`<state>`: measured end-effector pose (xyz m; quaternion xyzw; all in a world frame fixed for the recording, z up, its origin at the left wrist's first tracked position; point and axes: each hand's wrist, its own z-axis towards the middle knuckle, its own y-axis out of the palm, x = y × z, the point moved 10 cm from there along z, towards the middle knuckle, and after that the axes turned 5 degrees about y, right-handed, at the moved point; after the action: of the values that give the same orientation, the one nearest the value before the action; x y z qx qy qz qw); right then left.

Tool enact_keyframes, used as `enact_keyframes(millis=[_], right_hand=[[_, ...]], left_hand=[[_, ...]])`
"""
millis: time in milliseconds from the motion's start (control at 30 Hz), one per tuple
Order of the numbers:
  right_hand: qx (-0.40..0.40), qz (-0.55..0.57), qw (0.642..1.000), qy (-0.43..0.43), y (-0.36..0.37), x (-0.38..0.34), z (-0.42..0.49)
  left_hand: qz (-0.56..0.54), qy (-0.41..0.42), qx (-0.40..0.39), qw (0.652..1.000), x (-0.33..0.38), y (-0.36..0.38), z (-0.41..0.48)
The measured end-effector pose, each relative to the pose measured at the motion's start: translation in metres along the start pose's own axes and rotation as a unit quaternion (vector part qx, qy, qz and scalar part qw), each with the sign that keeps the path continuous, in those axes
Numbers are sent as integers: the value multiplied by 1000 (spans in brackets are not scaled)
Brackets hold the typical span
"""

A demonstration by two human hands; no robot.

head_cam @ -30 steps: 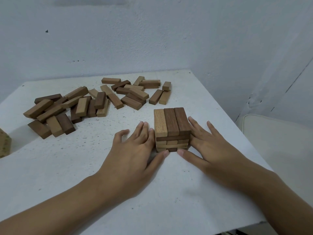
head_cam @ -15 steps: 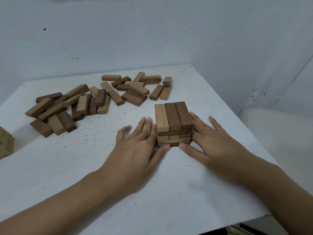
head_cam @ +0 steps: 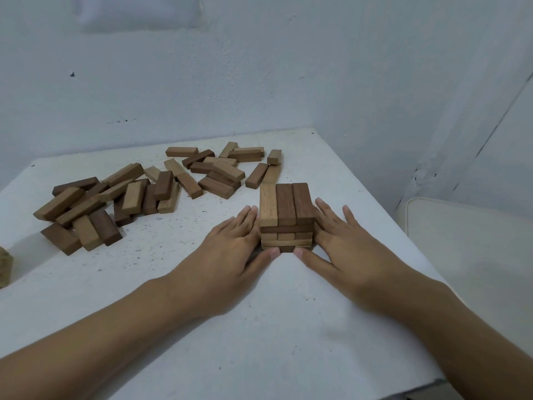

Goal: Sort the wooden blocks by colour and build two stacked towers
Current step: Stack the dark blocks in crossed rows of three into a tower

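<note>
The wooden blocks were partly built into a short stack (head_cam: 287, 217) that stood on the white bench (head_cam: 259, 342) close to its right edge, roughly midway between the near and far edges. The stack's top layer held three blocks side by side, one light on the left and two dark, with several crossed layers of mixed light and dark wood beneath. The left hand (head_cam: 230, 249) lay palm down on the bench, its straight fingers (head_cam: 249, 215) laid flat against the stack's left side, curled round nothing. The right hand (head_cam: 346, 246) mirrored it, fingers (head_cam: 324, 209) extended along the stack's right side. Both thumbs reached inward and touched the stack's near face at its foot, their tips just apart. Both forearms stretched in from the near edge. A heap of loose blocks (head_cam: 95, 206) lay toward the far-left corner, and another scatter (head_cam: 219, 171) lay along the far edge, light and dark mixed in both. A pale cushion (head_cam: 476, 255) sat beyond the right edge.
</note>
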<state>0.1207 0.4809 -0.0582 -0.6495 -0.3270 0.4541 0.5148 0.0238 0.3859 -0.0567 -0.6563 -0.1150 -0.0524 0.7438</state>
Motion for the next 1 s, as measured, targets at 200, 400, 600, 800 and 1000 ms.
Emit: enact_keyframes(millis=[200,400,600,800,1000], right_hand=[[-4,-7,1000,20,-6,6,13],[-2,-5,999,33,-7,9,17],[17,20,999,30,-8,10,15],[26,78,996,31,-17,11,7],[149,165,970,98,-51,27,-21]], left_hand=[[-21,13,-4,1000,-7,-6,18],[-27,21,11,999,-11,-8,24],[-31,15,17,999,-11,-10,22],[-34,-13,-10,999,-8,-18,14],[-48,-67,23,996,-21,-48,-19]])
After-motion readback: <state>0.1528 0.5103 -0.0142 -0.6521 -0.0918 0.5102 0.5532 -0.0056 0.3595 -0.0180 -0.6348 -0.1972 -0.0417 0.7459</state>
